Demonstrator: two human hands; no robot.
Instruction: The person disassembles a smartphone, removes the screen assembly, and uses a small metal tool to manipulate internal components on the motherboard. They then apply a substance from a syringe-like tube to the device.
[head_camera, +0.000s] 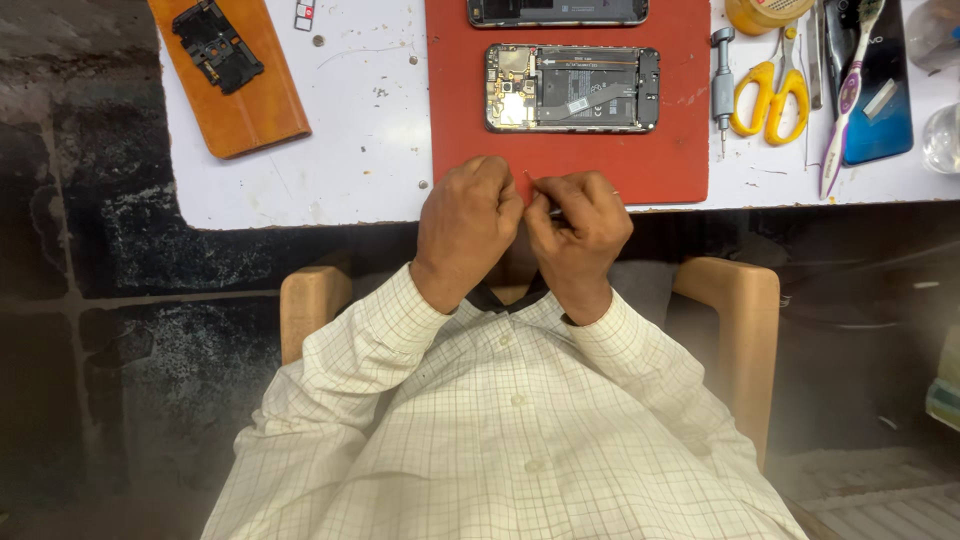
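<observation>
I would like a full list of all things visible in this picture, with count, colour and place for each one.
opened phone: 1, dark with gold parts inside, middle of the mat
second phone: 1, dark, top edge of the mat, cut off
red mat: 1, red, on the table
white table: 1, white, scratched
brown case: 1, brown, table left
black phone part: 1, black, on the brown case
screwdriver: 1, silver, right of the mat
scissors: 1, yellow handles, beside the screwdriver
toothbrush: 1, white and purple, table right
blue phone cover: 1, blue, under the toothbrush
wooden chair: 1, tan
left hand: closed, at the mat's near edge
right hand: pinching a thin metal tool
</observation>
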